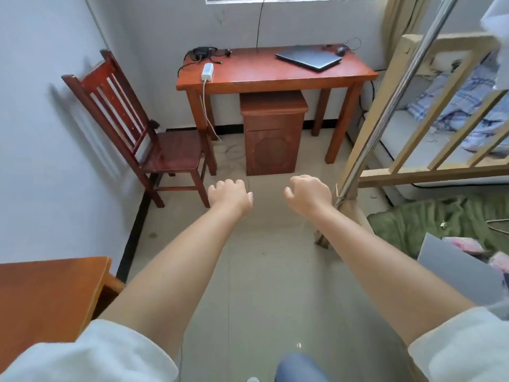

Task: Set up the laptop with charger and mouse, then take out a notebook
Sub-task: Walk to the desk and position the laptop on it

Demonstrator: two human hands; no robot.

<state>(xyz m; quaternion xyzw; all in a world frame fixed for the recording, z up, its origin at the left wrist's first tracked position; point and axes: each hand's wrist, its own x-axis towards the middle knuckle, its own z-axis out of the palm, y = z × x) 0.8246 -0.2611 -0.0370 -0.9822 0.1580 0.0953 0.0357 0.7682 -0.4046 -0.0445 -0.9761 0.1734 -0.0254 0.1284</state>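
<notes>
- Both arms stretched fwd over the floor, well short of the desk (261,75); left hand (230,195) and right hand (308,193) apart from each other, side by side, fingers loosely curled, palms down; neither holds anything
- Laptop (308,58) lid closed, dark grey, lying on right half of the desk top, turned at an angle
- Mouse (341,51) dark, just beside laptop's far right corner, near desk's back edge; thin black cable looped behind it
- Charger (202,52) black brick w/ coiled cable at desk's far left corner; white power strip (207,71) just in front of it, near the left edge; its white cord drops off the front edge to the floor
- Notebook: can't see one
- Small wooden cabinet (271,133) under the desk, door shut
- Wooden chair (143,128) left of desk, back to the wall, seat bare
- Bunk bed frame (413,111) w/ metal pole (391,106) on right; blue checked bedding (462,103) behind the rails
- Second wooden tabletop (46,296) at lower left corner
</notes>
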